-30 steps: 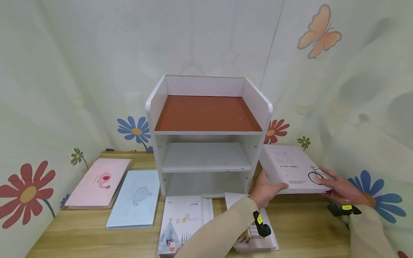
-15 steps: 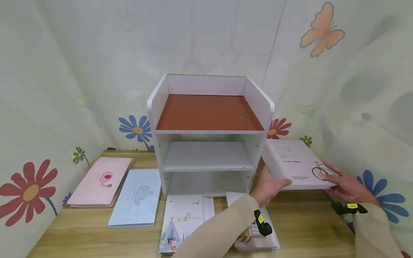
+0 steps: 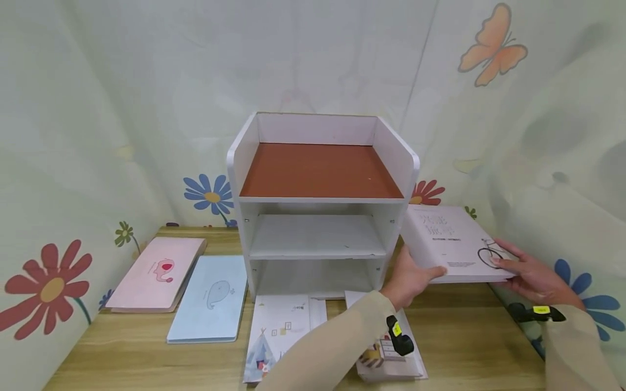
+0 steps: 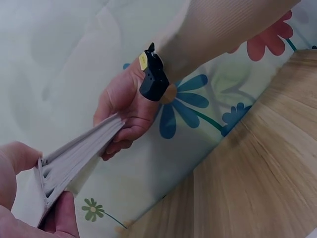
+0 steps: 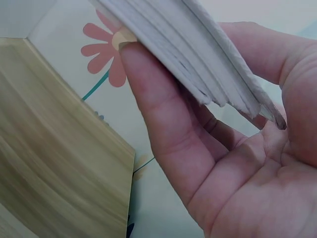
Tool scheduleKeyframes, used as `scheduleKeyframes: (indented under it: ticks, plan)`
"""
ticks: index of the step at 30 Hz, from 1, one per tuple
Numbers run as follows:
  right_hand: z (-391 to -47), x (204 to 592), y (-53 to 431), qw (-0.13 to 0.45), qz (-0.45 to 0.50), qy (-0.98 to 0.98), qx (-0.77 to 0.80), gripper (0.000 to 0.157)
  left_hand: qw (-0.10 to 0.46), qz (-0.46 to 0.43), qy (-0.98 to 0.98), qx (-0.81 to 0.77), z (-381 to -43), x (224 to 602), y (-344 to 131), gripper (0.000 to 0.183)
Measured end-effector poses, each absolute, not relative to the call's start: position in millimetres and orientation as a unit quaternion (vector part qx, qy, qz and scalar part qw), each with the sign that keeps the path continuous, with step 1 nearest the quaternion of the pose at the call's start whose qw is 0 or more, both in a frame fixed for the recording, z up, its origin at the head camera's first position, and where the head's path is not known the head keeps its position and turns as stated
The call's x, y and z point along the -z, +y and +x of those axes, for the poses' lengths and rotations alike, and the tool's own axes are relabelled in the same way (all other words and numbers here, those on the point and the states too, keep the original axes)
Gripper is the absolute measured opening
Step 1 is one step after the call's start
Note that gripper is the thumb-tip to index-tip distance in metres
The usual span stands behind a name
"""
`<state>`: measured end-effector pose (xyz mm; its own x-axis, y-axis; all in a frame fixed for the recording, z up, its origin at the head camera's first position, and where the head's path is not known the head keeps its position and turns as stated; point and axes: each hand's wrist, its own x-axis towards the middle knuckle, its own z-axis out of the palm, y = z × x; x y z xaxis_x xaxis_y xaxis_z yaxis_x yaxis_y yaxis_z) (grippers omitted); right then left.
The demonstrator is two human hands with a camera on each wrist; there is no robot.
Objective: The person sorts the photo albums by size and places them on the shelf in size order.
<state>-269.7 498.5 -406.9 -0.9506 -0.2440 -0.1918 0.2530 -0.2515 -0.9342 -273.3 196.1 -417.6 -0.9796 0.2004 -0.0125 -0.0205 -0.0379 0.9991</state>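
Observation:
A thick white book (image 3: 447, 239) with a bicycle drawn on its cover is held clear above the tabletop, right of the shelf. My left hand (image 3: 409, 278) grips its spine-side corner, thumb on the cover. At the opposite edge my right hand (image 3: 537, 276) pinches it, thumb over the bicycle. In the left wrist view, page edges of the book (image 4: 79, 153) run between both hands. Close up in the right wrist view, the right hand (image 5: 247, 173) has fingers beneath the book (image 5: 183, 44) and the thumb on the other side.
A white shelf unit (image 3: 318, 256) with a brown top stands in the middle. Left of it lie a pink elephant book (image 3: 158, 271) and a blue whale book (image 3: 210, 298). In front are a tent-covered book (image 3: 276, 336) and another white book (image 3: 391, 364), partly behind the left arm.
Both hands have raised the bicycle book slightly and carried it a little farther back. The head view has shifted slightly; the other books stay where they lay.

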Motion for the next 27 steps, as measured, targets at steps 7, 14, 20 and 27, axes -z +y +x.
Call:
scheduleKeyframes:
  ticks: [7, 14, 20, 27]
  plan:
    - [-267.6, 398.2, 495.2, 0.148, -0.004, 0.606, 0.781, 0.064, 0.070, 0.077, 0.680, -0.726, -273.7, 410.1, 193.8, 0.077]
    - [-268.9, 388.2, 494.9, 0.144, -0.034, 0.593, 0.791, 0.053, 0.070, 0.074, 0.688, -0.719, -273.3, 402.4, 191.5, 0.077]
    - [-267.8, 379.7, 496.8, 0.148, -0.059, 0.573, 0.804, 0.054, 0.067, 0.084, 0.691, -0.715, -272.8, 395.5, 191.2, 0.074]
    - [-264.0, 369.0, 497.0, 0.137, -0.060, 0.572, 0.806, 0.061, 0.060, 0.094, 0.695, -0.711, -271.3, 386.2, 190.7, 0.076]
